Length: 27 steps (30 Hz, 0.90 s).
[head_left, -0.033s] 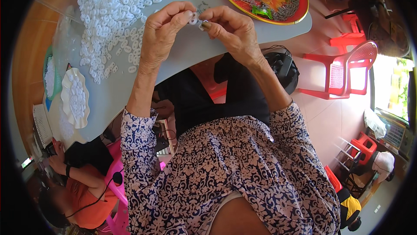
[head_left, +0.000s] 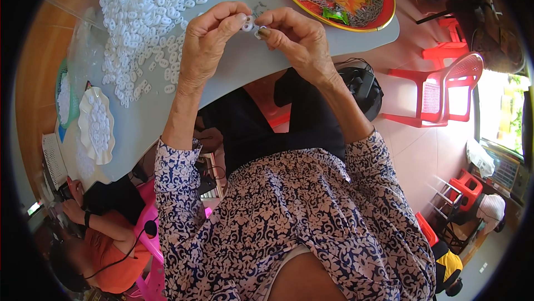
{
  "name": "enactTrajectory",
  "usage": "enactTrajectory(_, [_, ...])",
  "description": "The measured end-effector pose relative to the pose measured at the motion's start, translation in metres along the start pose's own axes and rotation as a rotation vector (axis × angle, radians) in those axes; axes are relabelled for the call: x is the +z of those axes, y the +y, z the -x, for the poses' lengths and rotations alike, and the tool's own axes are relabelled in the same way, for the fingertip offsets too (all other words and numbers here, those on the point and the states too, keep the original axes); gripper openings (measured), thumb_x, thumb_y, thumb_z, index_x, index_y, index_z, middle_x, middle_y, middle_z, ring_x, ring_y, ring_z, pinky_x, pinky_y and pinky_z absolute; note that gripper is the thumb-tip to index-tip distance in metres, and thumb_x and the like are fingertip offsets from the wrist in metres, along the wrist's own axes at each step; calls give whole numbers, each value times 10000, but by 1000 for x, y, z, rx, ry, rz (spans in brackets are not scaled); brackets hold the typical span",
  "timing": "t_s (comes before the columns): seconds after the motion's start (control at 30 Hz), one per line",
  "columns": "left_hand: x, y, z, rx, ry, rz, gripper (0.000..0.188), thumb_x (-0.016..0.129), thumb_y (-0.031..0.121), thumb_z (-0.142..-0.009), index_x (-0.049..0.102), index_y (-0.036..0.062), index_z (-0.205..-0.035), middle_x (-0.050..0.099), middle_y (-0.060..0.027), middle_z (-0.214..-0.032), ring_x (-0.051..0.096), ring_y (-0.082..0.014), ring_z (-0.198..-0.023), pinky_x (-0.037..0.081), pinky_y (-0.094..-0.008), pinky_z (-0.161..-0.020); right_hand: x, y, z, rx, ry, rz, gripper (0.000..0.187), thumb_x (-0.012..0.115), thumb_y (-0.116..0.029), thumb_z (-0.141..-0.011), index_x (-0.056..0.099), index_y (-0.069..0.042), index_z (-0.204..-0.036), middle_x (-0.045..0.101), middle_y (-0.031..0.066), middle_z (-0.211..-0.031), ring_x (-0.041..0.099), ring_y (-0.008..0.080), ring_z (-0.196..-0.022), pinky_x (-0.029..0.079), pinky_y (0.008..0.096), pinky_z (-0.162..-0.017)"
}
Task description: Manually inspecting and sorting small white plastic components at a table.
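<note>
Bare grey table (head_left: pixel 233 73) strip runs under both hands between the two clutters; a hand can pass there toward the near edge. Left side blocked by a big heap of white plastic rings (head_left: pixel 150 17), strays spilling toward the left hand (head_left: pixel 208 40). Right of the right hand (head_left: pixel 295 37), the round red tray (head_left: pixel 384 20) fills the far corner. White scalloped dish (head_left: pixel 94 126) sits at the table's left end.

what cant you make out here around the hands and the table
Head view, the only one:
- Small white piece: shape mostly hidden by left hand and right hand fingertips.
- Pile of white pieces: cut off by the top edge.
- Grey bits on the red tray: too small.
</note>
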<state>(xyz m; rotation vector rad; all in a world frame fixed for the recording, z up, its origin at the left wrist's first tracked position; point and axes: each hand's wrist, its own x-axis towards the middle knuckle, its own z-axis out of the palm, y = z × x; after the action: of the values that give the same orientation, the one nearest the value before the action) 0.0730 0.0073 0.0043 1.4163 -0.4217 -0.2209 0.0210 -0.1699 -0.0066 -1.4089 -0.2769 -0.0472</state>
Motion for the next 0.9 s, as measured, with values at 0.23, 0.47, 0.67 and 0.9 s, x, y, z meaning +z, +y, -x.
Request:
enactTrajectory(0.23, [3,9,-2,34,-23,-43,162,593,124,-881,653,2,-969,617,16,-836,549,-54,-787,443,-188,-733,3,-3,0,4,31,-50,243,617,-78,-874,563,-4,-1099,602,-3,-893,548,42,-814,463,191,-731])
enactTrajectory(0.47, [0,16,-7,86,-124,-283,183,601,110,-867,612,19,-1025,596,8,-814,544,-57,-764,444,-182,-690,4,-4,1,6,55,-28,273,619,-68,-870,542,-18,-1127,612,8,-882,555,43,-800,468,196,-716])
enactTrajectory(0.67, [2,31,-20,129,-270,-423,299,624,106,-837,549,40,-1119,542,6,-745,500,-69,-683,427,-213,-631,3,-1,1,-11,40,-11,277,622,-64,-866,537,-24,-1127,612,9,-876,553,42,-790,466,192,-702])
enactTrajectory(0.9, [3,27,-19,147,-139,-403,259,532,270,-912,579,18,-941,535,-10,-681,484,-83,-669,408,-232,-617,5,-5,-1,-9,81,-28,263,624,-76,-868,540,-17,-1111,610,6,-862,547,39,-775,460,186,-691])
